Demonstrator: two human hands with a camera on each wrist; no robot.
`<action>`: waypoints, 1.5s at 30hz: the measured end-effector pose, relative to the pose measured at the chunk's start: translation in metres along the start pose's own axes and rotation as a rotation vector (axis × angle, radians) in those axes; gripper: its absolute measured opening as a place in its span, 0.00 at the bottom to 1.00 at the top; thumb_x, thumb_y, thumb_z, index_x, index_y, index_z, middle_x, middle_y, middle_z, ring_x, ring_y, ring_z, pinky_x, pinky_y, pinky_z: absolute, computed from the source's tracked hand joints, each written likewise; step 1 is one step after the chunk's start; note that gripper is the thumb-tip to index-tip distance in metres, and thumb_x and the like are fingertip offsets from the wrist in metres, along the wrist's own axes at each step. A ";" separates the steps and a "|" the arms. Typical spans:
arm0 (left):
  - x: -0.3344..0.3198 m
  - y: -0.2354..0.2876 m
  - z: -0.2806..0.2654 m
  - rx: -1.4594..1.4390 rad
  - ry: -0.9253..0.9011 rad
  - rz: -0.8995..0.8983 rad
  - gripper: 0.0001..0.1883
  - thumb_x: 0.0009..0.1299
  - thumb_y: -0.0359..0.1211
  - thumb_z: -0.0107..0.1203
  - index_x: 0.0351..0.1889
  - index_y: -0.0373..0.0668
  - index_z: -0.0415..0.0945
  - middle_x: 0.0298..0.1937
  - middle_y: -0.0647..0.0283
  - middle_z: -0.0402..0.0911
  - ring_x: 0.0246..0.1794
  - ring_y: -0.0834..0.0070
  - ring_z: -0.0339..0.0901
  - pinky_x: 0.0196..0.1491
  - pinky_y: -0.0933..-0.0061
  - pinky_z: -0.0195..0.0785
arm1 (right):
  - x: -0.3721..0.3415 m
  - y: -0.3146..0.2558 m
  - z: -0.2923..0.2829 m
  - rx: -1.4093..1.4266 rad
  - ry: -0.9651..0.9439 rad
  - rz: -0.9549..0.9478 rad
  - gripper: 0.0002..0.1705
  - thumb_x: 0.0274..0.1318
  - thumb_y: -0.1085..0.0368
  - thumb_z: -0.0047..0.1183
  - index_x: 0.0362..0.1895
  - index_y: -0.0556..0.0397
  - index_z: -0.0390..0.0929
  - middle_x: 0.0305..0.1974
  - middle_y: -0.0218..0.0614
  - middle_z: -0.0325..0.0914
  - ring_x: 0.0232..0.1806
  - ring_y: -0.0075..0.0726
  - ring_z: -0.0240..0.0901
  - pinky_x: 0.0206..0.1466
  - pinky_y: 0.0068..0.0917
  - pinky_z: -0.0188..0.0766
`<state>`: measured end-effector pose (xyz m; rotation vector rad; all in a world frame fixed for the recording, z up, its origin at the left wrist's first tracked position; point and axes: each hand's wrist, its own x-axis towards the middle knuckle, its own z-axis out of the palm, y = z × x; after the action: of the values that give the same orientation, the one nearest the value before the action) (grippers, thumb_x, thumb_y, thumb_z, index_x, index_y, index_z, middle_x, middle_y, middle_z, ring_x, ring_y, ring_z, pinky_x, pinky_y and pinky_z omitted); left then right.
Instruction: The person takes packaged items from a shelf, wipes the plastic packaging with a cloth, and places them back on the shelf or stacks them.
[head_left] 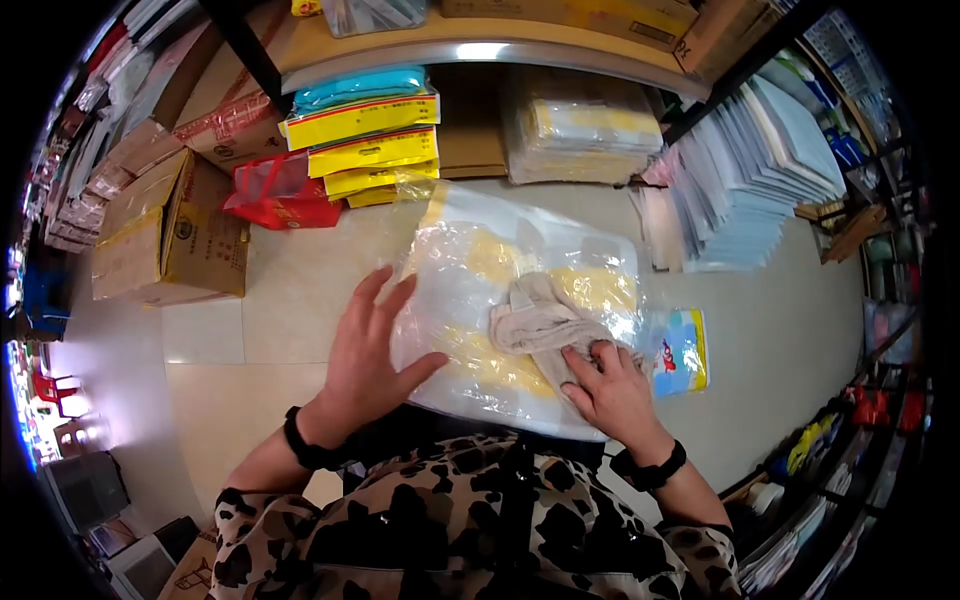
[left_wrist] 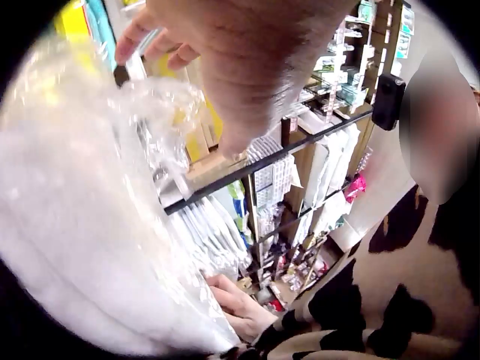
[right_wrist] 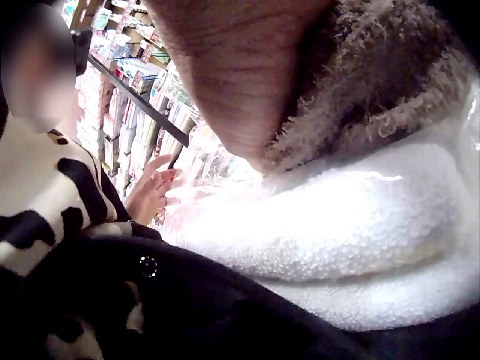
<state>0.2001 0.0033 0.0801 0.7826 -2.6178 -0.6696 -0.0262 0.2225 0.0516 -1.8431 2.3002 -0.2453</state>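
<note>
Beige cloth [head_left: 545, 318] gripped by right hand [head_left: 617, 398] atop plastic-wrapped bundle [head_left: 450, 280]; left hand [head_left: 368, 352] (fingers spread) released at edge.

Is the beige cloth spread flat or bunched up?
Bunched up: the cloth shows rumpled, overlapping folds under the right hand, on top of the plastic-wrapped package.

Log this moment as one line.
right hand: holds crumpled beige cloth; cloth: on plastic-wrapped white-and-yellow bundle; left hand: at bundle's left edge

Ahead-left of the left grip [head_left: 368, 345]: cardboard carton [head_left: 205, 235], red bag [head_left: 290, 200]. Directly ahead: yellow-topped packets [head_left: 375, 148]. Ahead-right of the right grip [head_left: 615, 398]: stacked flat packages [head_left: 750, 190].
</note>
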 end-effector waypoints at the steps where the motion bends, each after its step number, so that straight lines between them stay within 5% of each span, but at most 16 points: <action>1: 0.001 0.004 0.004 0.085 0.007 0.058 0.35 0.62 0.39 0.58 0.64 0.38 0.55 0.63 0.43 0.58 0.63 0.51 0.59 0.60 0.55 0.59 | -0.002 0.000 0.002 0.029 -0.013 0.030 0.28 0.46 0.49 0.58 0.53 0.43 0.74 0.44 0.40 0.66 0.43 0.46 0.65 0.45 0.39 0.66; 4: 0.005 -0.027 0.052 0.220 -0.143 -0.173 0.34 0.65 0.47 0.55 0.66 0.48 0.56 0.66 0.41 0.55 0.67 0.39 0.50 0.63 0.55 0.54 | -0.004 -0.005 -0.003 -0.001 0.004 0.043 0.31 0.45 0.46 0.58 0.53 0.44 0.74 0.44 0.40 0.66 0.46 0.48 0.63 0.50 0.42 0.62; 5: 0.007 -0.051 0.066 -0.045 -0.166 -0.252 0.31 0.67 0.46 0.52 0.66 0.50 0.56 0.66 0.42 0.54 0.66 0.42 0.54 0.63 0.56 0.54 | -0.007 -0.001 0.004 0.032 0.013 0.102 0.32 0.43 0.47 0.60 0.54 0.45 0.73 0.46 0.43 0.65 0.49 0.50 0.60 0.53 0.44 0.58; 8: 0.011 -0.053 0.061 -0.307 -0.181 -0.367 0.30 0.67 0.43 0.51 0.66 0.50 0.56 0.65 0.42 0.57 0.65 0.47 0.58 0.63 0.58 0.55 | -0.017 0.015 0.024 0.048 0.246 0.330 0.33 0.42 0.51 0.62 0.53 0.49 0.72 0.47 0.46 0.64 0.49 0.51 0.60 0.53 0.43 0.58; 12: 0.005 -0.071 0.079 -0.547 -0.121 -0.448 0.30 0.68 0.41 0.52 0.66 0.45 0.56 0.61 0.48 0.64 0.59 0.60 0.67 0.57 0.64 0.63 | -0.037 0.051 0.059 0.425 0.458 0.554 0.38 0.44 0.54 0.62 0.58 0.58 0.64 0.52 0.51 0.62 0.57 0.55 0.57 0.60 0.42 0.57; 16: 0.008 -0.069 0.081 -0.843 -0.078 -0.649 0.27 0.69 0.39 0.52 0.63 0.39 0.58 0.55 0.55 0.72 0.51 0.69 0.73 0.51 0.71 0.68 | -0.051 0.075 0.066 1.195 0.221 0.733 0.46 0.49 0.51 0.60 0.62 0.70 0.55 0.59 0.52 0.63 0.62 0.48 0.58 0.65 0.34 0.54; 22: 0.030 -0.076 0.046 -1.314 -0.544 -0.899 0.22 0.69 0.36 0.50 0.56 0.31 0.65 0.48 0.54 0.77 0.44 0.70 0.78 0.47 0.72 0.73 | -0.058 0.095 0.058 1.122 -0.003 0.698 0.47 0.45 0.40 0.59 0.55 0.72 0.65 0.53 0.56 0.70 0.57 0.48 0.66 0.59 0.31 0.62; 23: 0.032 -0.071 0.047 -1.410 -0.499 -0.993 0.22 0.69 0.36 0.49 0.56 0.29 0.65 0.48 0.52 0.77 0.44 0.66 0.79 0.47 0.69 0.74 | -0.059 0.098 0.054 1.086 -0.084 0.766 0.47 0.45 0.41 0.60 0.54 0.73 0.66 0.51 0.56 0.71 0.55 0.46 0.68 0.57 0.30 0.64; 30: 0.080 0.003 0.037 -1.430 -0.579 -0.974 0.23 0.66 0.33 0.50 0.57 0.29 0.64 0.49 0.49 0.77 0.45 0.61 0.78 0.49 0.64 0.74 | -0.077 0.103 0.046 1.550 -0.036 0.822 0.33 0.52 0.54 0.59 0.52 0.70 0.68 0.46 0.48 0.75 0.46 0.34 0.74 0.49 0.24 0.70; 36: 0.126 0.101 0.038 -1.472 -0.692 -0.697 0.23 0.66 0.30 0.48 0.58 0.31 0.63 0.49 0.51 0.77 0.44 0.66 0.79 0.49 0.69 0.73 | -0.113 0.121 0.090 2.468 0.180 0.743 0.30 0.60 0.53 0.52 0.58 0.60 0.64 0.51 0.45 0.74 0.48 0.36 0.75 0.52 0.32 0.73; 45: 0.169 0.192 0.113 -1.424 -0.931 -0.506 0.19 0.66 0.30 0.51 0.53 0.32 0.67 0.43 0.54 0.79 0.38 0.71 0.81 0.43 0.74 0.76 | -0.162 0.127 0.115 2.592 0.299 0.555 0.32 0.52 0.65 0.56 0.60 0.61 0.63 0.54 0.48 0.72 0.52 0.42 0.73 0.55 0.35 0.72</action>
<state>-0.0650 0.0858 0.1149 0.6232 -1.5310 -3.0232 -0.0842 0.4062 -0.0842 0.2536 0.5691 -1.9012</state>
